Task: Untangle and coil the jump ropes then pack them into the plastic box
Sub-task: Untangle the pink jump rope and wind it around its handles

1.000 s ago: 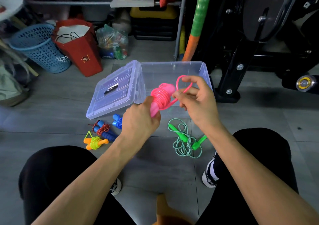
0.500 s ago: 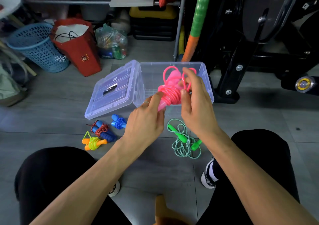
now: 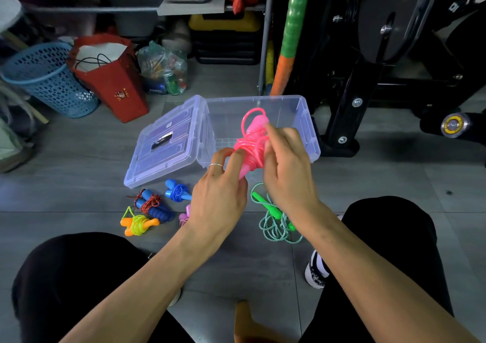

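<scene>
Left hand, right hand both grip one pink rope

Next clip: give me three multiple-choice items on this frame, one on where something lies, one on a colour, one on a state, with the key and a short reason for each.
1. Where does the green jump rope lie?
A. in the plastic box
B. on the floor, below the right hand
C. in the blue basket

2. What colour is the rope held by both hands?
A. pink
B. yellow
C. blue

3. What is the state of the plastic box?
A. shut
B. open, its lid to the left
C. upside down

Key: 1 B, it lies loose on the tiles under the right hand. 2 A, the left hand and the right hand grip the pink jump rope. 3 B, the lid lies to the box's left.
</scene>
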A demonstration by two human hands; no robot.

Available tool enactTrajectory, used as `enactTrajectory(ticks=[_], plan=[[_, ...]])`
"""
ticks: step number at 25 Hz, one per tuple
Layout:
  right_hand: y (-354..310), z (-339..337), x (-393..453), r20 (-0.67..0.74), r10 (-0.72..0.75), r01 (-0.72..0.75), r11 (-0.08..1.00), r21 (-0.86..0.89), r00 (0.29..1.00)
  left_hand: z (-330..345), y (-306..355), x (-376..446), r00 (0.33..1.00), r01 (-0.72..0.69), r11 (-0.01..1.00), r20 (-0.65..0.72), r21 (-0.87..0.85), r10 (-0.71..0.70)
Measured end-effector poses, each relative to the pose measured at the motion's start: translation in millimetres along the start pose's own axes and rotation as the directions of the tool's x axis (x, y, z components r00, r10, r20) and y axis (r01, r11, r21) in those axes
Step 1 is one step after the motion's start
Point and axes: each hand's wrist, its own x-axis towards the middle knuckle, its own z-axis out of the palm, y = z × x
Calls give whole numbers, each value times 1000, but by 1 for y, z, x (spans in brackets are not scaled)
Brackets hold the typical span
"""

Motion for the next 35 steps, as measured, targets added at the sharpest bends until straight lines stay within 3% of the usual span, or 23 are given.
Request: enactTrajectory(ticks=[4,7,9,11,13,19,21,23,26,29,32,35], plan=[[1,-2,-4,205,33,-61,990,131,978,0,-2,3,990,137,973,-4,-183,-140],[9,-5,-5,394,-125,65,984,164,911,-1,-17,10,974,216,941,-5,-259,-225],[13,0,-4,332,-218,190,975,116,918,-4,-22,11,973,221,937,-4,-271,-231],[15,3,2,136,-219,204,972,119,966,-5,-19,8,978,202,942,2,-267,-209],[17,2,6,15,-242,239,964,112,970,-6,-18,6,978,201,940,8,-277,-207],[11,10,-2,33,-335,334,918,-211,942,-2,-10,-4,975,222,919,83,-327,-206],[11,13,0,24,-276,277,950,-143,961,-2,-14,-2,970,243,910,93,-336,-224],[9,11,4,-27,-105,107,990,93,994,-5,-19,2,957,289,872,130,-394,-259],[3,4,8,45,144,-151,919,364,988,-12,-13,7,936,345,734,151,-586,-319],[-2,-2,10,121,187,-222,860,459,975,-18,-12,14,904,389,595,166,-703,-395],[-3,-6,8,167,140,-199,883,426,976,-17,-23,19,920,372,691,145,-620,-365],[-4,-7,4,214,115,-189,911,367,970,-17,-27,17,960,240,830,-5,-503,-281]])
